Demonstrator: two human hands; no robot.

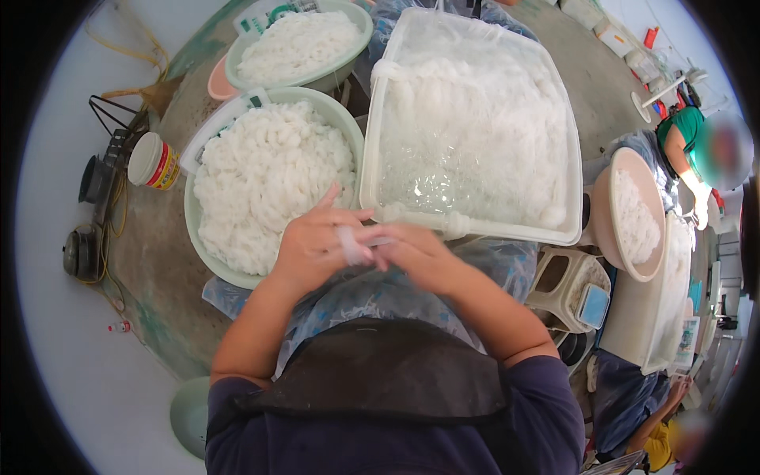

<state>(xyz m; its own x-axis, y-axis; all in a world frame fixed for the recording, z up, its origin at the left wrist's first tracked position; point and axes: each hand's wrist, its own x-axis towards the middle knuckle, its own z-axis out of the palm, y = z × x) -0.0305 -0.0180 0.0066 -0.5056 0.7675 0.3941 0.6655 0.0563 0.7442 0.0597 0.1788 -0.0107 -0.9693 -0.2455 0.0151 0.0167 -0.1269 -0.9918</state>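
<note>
Before my torso my left hand [317, 245] has its fingers spread, with a pale white strip [351, 245] around some of them. My right hand [412, 252], slightly blurred, is closed on that strip against my left fingers. Just beyond them on the left is a pale green basin [192, 226] heaped with white fluffy fiber [265, 178]. To its right is a large white rectangular tub [568, 174] holding water and soaked white fiber [475, 111].
A second green basin [356, 47] of fiber stands behind; a bucket [154, 162], cables and hardware are at left. At right are a pink basin [657, 214], plastic stool [554, 277], long trough [665, 317], a co-worker in green [677, 131] and another in yellow [657, 443].
</note>
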